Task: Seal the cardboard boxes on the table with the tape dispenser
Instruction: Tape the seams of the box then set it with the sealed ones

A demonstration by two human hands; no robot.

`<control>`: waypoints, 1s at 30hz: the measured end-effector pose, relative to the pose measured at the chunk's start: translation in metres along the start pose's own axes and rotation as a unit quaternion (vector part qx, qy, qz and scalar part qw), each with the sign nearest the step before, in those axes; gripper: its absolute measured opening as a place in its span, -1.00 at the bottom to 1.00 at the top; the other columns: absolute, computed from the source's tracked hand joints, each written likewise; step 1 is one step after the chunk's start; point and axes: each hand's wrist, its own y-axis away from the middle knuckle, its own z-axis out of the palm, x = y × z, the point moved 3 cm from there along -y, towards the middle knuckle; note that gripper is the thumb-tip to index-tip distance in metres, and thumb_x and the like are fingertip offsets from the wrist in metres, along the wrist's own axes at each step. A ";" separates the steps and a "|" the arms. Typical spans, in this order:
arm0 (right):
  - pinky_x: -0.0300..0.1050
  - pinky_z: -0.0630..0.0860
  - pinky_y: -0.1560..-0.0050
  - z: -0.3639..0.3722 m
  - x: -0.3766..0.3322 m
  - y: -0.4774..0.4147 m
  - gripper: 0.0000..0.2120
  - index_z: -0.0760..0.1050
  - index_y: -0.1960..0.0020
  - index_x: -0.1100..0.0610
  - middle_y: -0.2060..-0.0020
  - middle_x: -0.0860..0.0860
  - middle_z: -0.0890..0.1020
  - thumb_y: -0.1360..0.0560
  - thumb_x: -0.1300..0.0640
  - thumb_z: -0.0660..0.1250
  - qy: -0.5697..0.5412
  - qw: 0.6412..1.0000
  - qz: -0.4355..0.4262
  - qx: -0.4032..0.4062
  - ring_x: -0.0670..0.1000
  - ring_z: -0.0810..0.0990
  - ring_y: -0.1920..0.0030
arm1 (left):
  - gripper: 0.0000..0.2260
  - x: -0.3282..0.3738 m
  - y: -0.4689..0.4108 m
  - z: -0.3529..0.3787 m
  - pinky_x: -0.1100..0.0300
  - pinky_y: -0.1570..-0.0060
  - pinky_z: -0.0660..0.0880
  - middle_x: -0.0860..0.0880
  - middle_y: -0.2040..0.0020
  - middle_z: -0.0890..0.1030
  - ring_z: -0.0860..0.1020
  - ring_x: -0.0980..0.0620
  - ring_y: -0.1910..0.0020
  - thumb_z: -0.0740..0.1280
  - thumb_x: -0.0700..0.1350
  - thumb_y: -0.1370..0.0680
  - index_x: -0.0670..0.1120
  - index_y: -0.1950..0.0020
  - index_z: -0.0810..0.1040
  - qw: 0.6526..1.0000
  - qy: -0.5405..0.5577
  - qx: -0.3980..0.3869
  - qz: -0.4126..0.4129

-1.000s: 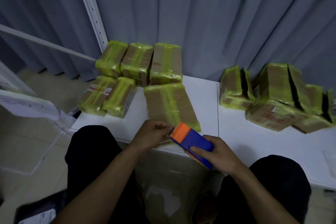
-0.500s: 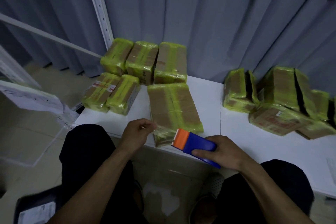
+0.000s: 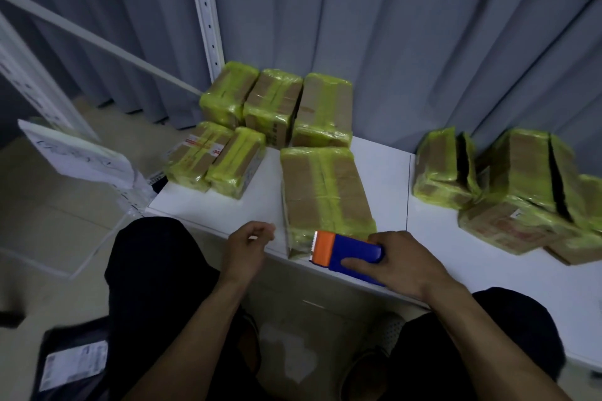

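Observation:
A brown cardboard box (image 3: 322, 192) wrapped in yellow-green tape lies lengthwise on the white table (image 3: 221, 208), its near end at the front edge. My right hand (image 3: 400, 260) grips a blue tape dispenser (image 3: 348, 251) with an orange head, held at the box's near right corner. My left hand (image 3: 249, 244) hovers just left of the box's near end, fingers loosely curled and apart, holding nothing I can see.
Several taped boxes (image 3: 260, 120) are grouped at the table's back left against the grey curtain. More taped boxes (image 3: 508, 192), some with open dark seams, pile up on the right. A white shelf upright (image 3: 205, 10) rises behind. Papers (image 3: 78, 156) lie on the left.
My left hand has come off the box's near end and drawn back to the left. The dispenser has lowered to the box's near right corner.

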 end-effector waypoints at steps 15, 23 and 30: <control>-0.16 0.41 0.28 0.014 -0.027 -0.029 -0.42 0.54 0.09 0.01 0.30 -0.10 0.52 -0.45 -0.53 0.24 0.212 0.976 0.031 0.042 -0.04 0.56 0.28 | -0.87 -0.043 -0.010 0.027 0.36 0.22 0.39 -0.07 -0.01 0.66 0.57 0.06 0.03 0.27 -0.26 -0.61 -0.15 -0.06 0.60 0.986 0.068 0.002 -0.150; -0.12 0.51 0.18 0.016 -0.031 -0.045 -0.45 0.46 0.02 0.03 0.21 -0.06 0.53 -0.43 -0.47 0.35 0.191 0.979 0.076 0.008 0.01 0.59 0.18 | -0.82 -0.040 -0.032 0.044 0.23 -0.01 0.42 -0.03 -0.15 0.61 0.49 0.04 -0.06 0.29 -0.26 -0.59 -0.09 -0.06 0.65 0.983 0.035 -0.049 -0.173; -0.04 0.62 0.02 0.014 -0.031 -0.052 -0.39 0.50 -0.09 0.06 0.13 -0.04 0.58 -0.41 -0.46 0.37 0.174 0.981 0.087 -0.009 0.04 0.64 0.09 | -0.46 -0.042 -0.032 0.040 0.21 -0.14 0.47 -0.06 -0.33 0.55 0.54 -0.05 -0.25 0.45 -0.05 -0.54 -0.06 -0.50 0.39 0.987 0.034 -0.062 -0.143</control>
